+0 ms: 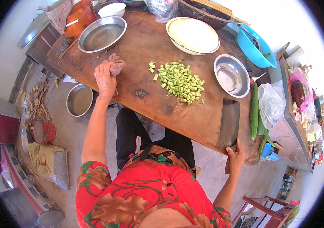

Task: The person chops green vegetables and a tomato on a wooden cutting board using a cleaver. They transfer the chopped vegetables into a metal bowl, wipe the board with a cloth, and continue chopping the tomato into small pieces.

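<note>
My left hand (105, 80) is closed round a bunched brownish-pink cloth (117, 65) on the left part of the wooden table (137, 51). At the table's near right edge, my right hand (236, 156) grips the handle of a cleaver (229, 121). The cleaver's broad dark blade lies flat on the wood. Between my hands and farther back spreads a pile of chopped green vegetable pieces (181, 81). Beyond the blade sits a shiny metal bowl (232, 76) that looks empty. Just right of the blade are a long cucumber (254, 114) and other green vegetables.
A metal basin of water (103, 35), a covered enamel basin (193, 36) and a blue plastic basin (251, 45) line the back. A clear plastic bag (271, 104) lies at right. Another metal basin (79, 99) stands below the left edge; a wooden stool (262, 209) is lower right.
</note>
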`<state>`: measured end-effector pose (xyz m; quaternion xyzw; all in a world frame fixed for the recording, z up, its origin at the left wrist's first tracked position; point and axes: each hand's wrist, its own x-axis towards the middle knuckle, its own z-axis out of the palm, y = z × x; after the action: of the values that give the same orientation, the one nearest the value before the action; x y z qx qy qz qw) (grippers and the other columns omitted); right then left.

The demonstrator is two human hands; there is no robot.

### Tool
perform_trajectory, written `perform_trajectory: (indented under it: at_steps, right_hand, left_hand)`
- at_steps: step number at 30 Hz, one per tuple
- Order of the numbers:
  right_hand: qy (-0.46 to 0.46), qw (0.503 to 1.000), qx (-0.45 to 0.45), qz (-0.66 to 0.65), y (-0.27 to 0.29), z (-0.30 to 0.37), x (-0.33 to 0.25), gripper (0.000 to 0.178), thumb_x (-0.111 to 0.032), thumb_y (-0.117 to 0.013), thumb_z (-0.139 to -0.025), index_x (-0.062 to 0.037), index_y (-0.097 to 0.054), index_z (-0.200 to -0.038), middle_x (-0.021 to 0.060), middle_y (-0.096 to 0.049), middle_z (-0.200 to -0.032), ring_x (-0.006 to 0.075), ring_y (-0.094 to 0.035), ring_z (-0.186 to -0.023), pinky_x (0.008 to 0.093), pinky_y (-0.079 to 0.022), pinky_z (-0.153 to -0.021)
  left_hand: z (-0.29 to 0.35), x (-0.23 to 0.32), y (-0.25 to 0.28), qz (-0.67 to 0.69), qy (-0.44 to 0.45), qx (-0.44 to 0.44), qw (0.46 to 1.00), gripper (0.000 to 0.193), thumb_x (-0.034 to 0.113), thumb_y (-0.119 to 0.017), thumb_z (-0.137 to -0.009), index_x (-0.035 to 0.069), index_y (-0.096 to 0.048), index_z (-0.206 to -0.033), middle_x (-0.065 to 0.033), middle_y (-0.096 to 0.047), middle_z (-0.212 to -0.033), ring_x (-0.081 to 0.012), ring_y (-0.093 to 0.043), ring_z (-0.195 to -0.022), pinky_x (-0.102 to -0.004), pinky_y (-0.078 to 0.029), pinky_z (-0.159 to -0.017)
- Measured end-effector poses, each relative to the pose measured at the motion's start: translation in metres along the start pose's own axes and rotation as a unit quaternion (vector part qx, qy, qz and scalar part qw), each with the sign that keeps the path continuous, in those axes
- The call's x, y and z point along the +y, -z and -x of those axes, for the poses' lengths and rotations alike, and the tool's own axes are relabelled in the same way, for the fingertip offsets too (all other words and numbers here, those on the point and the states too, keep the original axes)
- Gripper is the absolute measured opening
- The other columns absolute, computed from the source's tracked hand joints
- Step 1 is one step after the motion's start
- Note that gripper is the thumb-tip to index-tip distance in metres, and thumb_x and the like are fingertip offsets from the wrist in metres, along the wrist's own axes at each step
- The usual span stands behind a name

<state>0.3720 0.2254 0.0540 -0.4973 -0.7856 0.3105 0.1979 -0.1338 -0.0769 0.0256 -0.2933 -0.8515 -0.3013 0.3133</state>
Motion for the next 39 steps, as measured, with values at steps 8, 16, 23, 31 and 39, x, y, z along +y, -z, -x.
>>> perform_trajectory:
  at_steps: [8,16,23,31,39]
  right_hand:
    - [0.021,0.996,0.009,0.082,0.007,0.002,-0.021,0.053,-0.003,-0.078,-0.073,-0.0014,-0.064,-0.124,0.0172,-0.067,-0.097,0.0277,-0.063,-0.082,0.0378,-0.050,-0.078]
    - [0.114,0.993,0.037,0.021,0.010,-0.001,-0.048,0.052,-0.002,-0.075,-0.076,-0.0029,-0.062,-0.126,0.0106,-0.064,-0.091,0.0209,-0.062,-0.082,0.0341,-0.050,-0.074]
    - [-0.078,0.870,-0.154,-0.463,-0.032,-0.058,-0.091,0.054,-0.026,-0.059,-0.098,0.0027,-0.041,-0.139,0.0161,-0.067,-0.098,0.0211,-0.065,-0.083,0.0306,-0.055,-0.073]
    - [-0.200,0.768,-0.094,-0.601,-0.094,-0.159,-0.085,0.048,-0.037,-0.059,-0.097,0.0007,-0.044,-0.123,0.0281,-0.064,-0.097,0.0313,-0.068,-0.086,0.0429,-0.060,-0.075]
    - [-0.159,0.801,-0.073,-0.572,-0.112,-0.193,-0.064,0.031,-0.014,-0.056,-0.095,0.0061,-0.050,-0.118,0.0213,-0.063,-0.105,0.0335,-0.068,-0.091,0.0464,-0.061,-0.079]
  left_hand:
    - [0.013,-0.019,-0.015,-0.078,0.046,-0.046,0.995,0.041,0.004,-0.064,-0.076,0.012,-0.059,-0.116,-0.0074,-0.058,-0.123,-0.0334,-0.051,-0.116,-0.0472,-0.040,-0.094]
    - [0.011,-0.011,-0.008,-0.069,0.059,-0.070,0.993,0.043,0.013,-0.070,-0.077,0.013,-0.058,-0.119,-0.0072,-0.057,-0.124,-0.0338,-0.050,-0.118,-0.0479,-0.039,-0.095]
    - [0.011,-0.011,-0.008,-0.071,0.065,-0.074,0.993,0.043,0.015,-0.071,-0.077,0.013,-0.058,-0.118,-0.0070,-0.057,-0.124,-0.0335,-0.049,-0.118,-0.0475,-0.039,-0.095]
    - [0.010,-0.013,-0.011,-0.082,0.056,-0.055,0.994,0.041,0.019,-0.070,-0.078,0.013,-0.059,-0.117,-0.0076,-0.058,-0.121,-0.0339,-0.050,-0.116,-0.0477,-0.040,-0.094]
    - [0.011,-0.010,-0.010,-0.073,0.060,-0.051,0.994,0.040,0.021,-0.070,-0.074,0.012,-0.061,-0.112,-0.0074,-0.059,-0.119,-0.0335,-0.051,-0.115,-0.0475,-0.041,-0.092]
